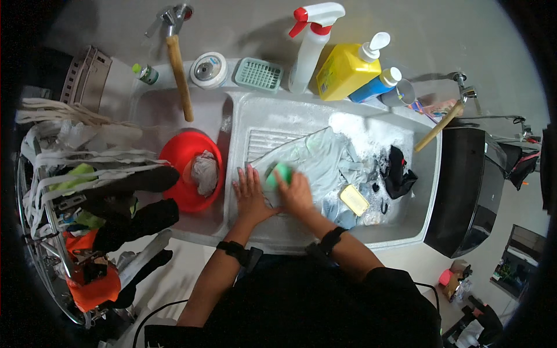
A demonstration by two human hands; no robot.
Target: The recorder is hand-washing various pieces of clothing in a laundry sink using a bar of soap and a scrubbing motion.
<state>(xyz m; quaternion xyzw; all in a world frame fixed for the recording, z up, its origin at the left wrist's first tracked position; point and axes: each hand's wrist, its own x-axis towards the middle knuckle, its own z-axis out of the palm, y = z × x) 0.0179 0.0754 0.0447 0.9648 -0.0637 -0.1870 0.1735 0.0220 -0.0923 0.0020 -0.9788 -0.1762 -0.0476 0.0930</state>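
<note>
A wet pale grey-green garment lies spread over the ribbed washboard slope of the sink basin. My left hand presses flat at the garment's left edge, fingers extended. In my right hand is a small green block, blurred and against the cloth; I cannot tell whether it is soap or a brush. To the right of this hand sits a yellow-rimmed rectangular item. Beyond it, black cloth rests among suds in the basin.
At left, a red plastic bowl holds crumpled cloth. Taps with wooden-looking spouts overhang both basins. Along the back ledge stand a spray bottle, a yellow pump bottle and a green soap dish. A laundry rack crowds the left.
</note>
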